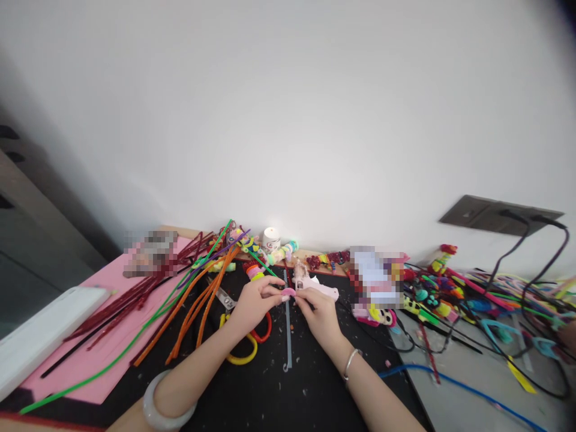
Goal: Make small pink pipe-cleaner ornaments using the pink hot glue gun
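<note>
My left hand (254, 303) and my right hand (319, 312) meet over the black mat (270, 396). Both pinch a small pink fuzzy piece (288, 293) between their fingertips. A pale bangle sits on my left wrist and a thin silver bracelet on my right. Just behind the hands lies a pink glue gun (315, 287). Scissors with yellow and red handles (245, 342) lie under my left hand. A thin grey strip (288, 330) runs down the mat between my hands.
Long orange, green, red and purple pipe cleaners (180, 306) fan across a pink sheet (99, 366) at left. Small colourful pipe-cleaner figures (432, 297) and cables clutter the right. A wall socket (495, 215) holds black plugs. A white box (40, 330) lies far left.
</note>
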The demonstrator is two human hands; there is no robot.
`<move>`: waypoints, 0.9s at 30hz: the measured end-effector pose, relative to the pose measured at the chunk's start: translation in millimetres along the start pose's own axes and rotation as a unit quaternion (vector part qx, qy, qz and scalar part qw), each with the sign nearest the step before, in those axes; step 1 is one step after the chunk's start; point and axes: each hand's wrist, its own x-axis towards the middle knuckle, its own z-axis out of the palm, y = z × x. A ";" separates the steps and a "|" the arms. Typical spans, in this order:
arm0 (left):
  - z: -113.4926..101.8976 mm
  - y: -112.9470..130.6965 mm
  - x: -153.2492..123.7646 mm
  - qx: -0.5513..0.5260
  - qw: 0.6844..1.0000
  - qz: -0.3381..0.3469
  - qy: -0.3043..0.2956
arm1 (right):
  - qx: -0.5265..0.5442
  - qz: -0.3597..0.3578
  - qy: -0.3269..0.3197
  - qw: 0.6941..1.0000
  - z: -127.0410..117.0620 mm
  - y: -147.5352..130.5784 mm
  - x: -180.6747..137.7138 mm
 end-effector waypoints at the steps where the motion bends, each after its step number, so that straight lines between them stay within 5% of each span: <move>1: 0.4 -0.3 0.1 -0.001 1.000 0.006 0.000 | 0.002 0.003 0.000 1.000 -0.2 0.3 0.1; 27: 2.1 -5.1 2.5 -0.026 0.999 0.028 -0.009 | 0.167 0.221 -0.024 0.961 0.9 -3.1 2.6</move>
